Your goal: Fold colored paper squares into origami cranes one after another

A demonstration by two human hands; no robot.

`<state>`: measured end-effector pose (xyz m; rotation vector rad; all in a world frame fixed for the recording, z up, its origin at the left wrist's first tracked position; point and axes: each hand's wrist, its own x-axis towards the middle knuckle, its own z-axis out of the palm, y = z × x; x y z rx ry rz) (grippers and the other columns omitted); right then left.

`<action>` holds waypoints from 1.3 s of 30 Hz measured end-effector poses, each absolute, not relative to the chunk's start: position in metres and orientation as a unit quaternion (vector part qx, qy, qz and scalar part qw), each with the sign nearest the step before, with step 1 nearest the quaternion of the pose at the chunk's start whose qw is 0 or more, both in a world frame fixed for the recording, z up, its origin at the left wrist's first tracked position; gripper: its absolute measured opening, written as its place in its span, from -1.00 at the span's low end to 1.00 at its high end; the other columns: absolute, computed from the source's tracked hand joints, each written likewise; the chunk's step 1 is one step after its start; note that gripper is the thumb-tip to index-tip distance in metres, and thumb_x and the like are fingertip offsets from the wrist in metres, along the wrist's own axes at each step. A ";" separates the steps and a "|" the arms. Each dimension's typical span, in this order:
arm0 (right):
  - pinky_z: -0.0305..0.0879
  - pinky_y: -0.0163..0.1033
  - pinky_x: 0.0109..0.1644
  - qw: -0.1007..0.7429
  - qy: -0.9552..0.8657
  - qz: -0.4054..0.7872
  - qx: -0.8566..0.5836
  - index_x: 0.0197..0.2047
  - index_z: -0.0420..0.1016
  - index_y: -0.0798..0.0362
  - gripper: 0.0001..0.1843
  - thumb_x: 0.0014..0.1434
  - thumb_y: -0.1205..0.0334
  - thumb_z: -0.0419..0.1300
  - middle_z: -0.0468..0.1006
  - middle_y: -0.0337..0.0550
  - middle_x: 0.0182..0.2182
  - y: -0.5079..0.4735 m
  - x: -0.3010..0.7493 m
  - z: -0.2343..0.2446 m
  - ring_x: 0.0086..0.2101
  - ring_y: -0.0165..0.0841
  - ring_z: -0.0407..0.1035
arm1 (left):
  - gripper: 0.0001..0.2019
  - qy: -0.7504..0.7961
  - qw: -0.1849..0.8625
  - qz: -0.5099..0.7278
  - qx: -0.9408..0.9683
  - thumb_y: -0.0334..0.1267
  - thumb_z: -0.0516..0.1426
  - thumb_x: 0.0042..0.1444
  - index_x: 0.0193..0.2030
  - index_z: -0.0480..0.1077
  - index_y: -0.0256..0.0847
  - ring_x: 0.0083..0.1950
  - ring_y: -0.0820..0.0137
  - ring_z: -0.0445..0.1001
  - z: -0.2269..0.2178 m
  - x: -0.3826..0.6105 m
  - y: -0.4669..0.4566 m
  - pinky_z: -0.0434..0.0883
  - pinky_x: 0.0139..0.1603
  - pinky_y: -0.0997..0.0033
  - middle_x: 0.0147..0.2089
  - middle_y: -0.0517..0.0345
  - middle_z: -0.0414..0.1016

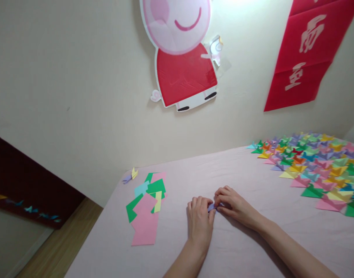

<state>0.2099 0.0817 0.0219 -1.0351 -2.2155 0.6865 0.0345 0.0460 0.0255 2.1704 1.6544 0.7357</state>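
Note:
A small purple folded paper (212,207) lies on the pale pink table (252,239), pinched between both my hands. My left hand (199,222) rests knuckles up with its fingers curled onto the paper's left end. My right hand (233,204) comes in from the right, fingertips pressed together on the paper's right end. Most of the paper is hidden under my fingers.
Loose flat sheets in pink, green, blue and yellow (146,206) lie left of my hands. Two small folded pieces (131,175) sit near the table's far left corner. Several colourful folded paper figures (316,168) cover the right side. The wall carries a cartoon pig cutout (182,54) and a red banner (307,50).

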 end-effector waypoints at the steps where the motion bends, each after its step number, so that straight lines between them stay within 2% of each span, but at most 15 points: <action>1: 0.23 -0.12 -0.06 0.294 -0.834 0.257 -0.390 -0.34 0.51 -0.03 -0.88 0.23 0.32 0.18 0.51 -0.15 -0.25 0.083 0.210 0.020 -0.17 -0.23 0.30 | -0.85 0.578 0.157 0.255 0.759 -0.45 0.15 0.20 -0.18 0.37 -0.11 -0.05 0.23 0.33 0.026 0.035 0.046 0.21 -0.04 0.19 -0.13 0.19 0.47; 10: 0.25 -0.16 -0.19 0.298 -0.815 0.259 -0.424 -0.42 0.41 -0.01 -0.81 0.24 0.23 0.18 0.49 -0.18 -0.42 0.086 0.211 0.010 -0.28 -0.25 0.30 | -0.87 0.574 0.167 0.257 0.759 -0.45 0.18 0.21 -0.27 0.38 -0.12 -0.09 0.26 0.34 0.027 0.035 0.046 0.20 -0.07 0.21 -0.19 0.21 0.50; 15: 0.27 -0.17 -0.19 0.301 -0.813 0.251 -0.431 -0.29 0.46 -0.03 -0.95 0.22 0.22 0.20 0.50 -0.16 -0.36 0.085 0.211 0.011 -0.27 -0.25 0.30 | -0.86 0.570 0.172 0.277 0.754 -0.47 0.16 0.21 -0.27 0.36 -0.12 -0.09 0.28 0.35 0.026 0.034 0.045 0.21 -0.07 0.23 -0.20 0.24 0.49; 20: 0.25 -0.14 -0.19 0.299 -0.829 0.230 -0.412 -0.40 0.49 -0.03 -0.77 0.28 0.13 0.16 0.51 -0.16 -0.41 0.089 0.213 0.007 -0.28 -0.24 0.30 | -0.87 0.573 0.168 0.280 0.751 -0.44 0.17 0.22 -0.26 0.37 -0.11 -0.08 0.28 0.35 0.027 0.034 0.045 0.22 -0.08 0.22 -0.19 0.23 0.49; 27: 0.25 -0.14 -0.18 0.319 -0.808 0.245 -0.430 -0.44 0.46 -0.04 -0.69 0.29 0.04 0.14 0.50 -0.19 -0.46 0.087 0.213 0.011 -0.32 -0.25 0.30 | -0.87 0.577 0.156 0.303 0.742 -0.39 0.19 0.21 -0.33 0.35 -0.12 -0.13 0.30 0.36 0.028 0.032 0.047 0.23 -0.12 0.25 -0.25 0.25 0.47; 36: 0.28 -0.08 -0.09 0.379 -0.758 0.276 -0.453 -0.40 0.44 -0.05 -0.75 0.29 0.11 0.08 0.52 -0.15 -0.38 0.089 0.225 0.015 -0.25 -0.21 0.33 | -0.88 0.596 0.216 0.341 0.694 -0.44 0.16 0.19 -0.33 0.38 -0.14 -0.15 0.31 0.38 0.027 0.027 0.053 0.26 -0.08 0.27 -0.26 0.23 0.47; 39: 0.30 -0.08 -0.09 0.403 -0.740 0.281 -0.459 -0.25 0.47 -0.05 -0.84 0.26 0.10 0.12 0.52 -0.13 -0.29 0.089 0.223 0.012 -0.22 -0.21 0.33 | -0.88 0.592 0.231 0.346 0.690 -0.44 0.17 0.18 -0.33 0.38 -0.14 -0.16 0.33 0.38 0.027 0.027 0.054 0.26 -0.07 0.29 -0.27 0.25 0.47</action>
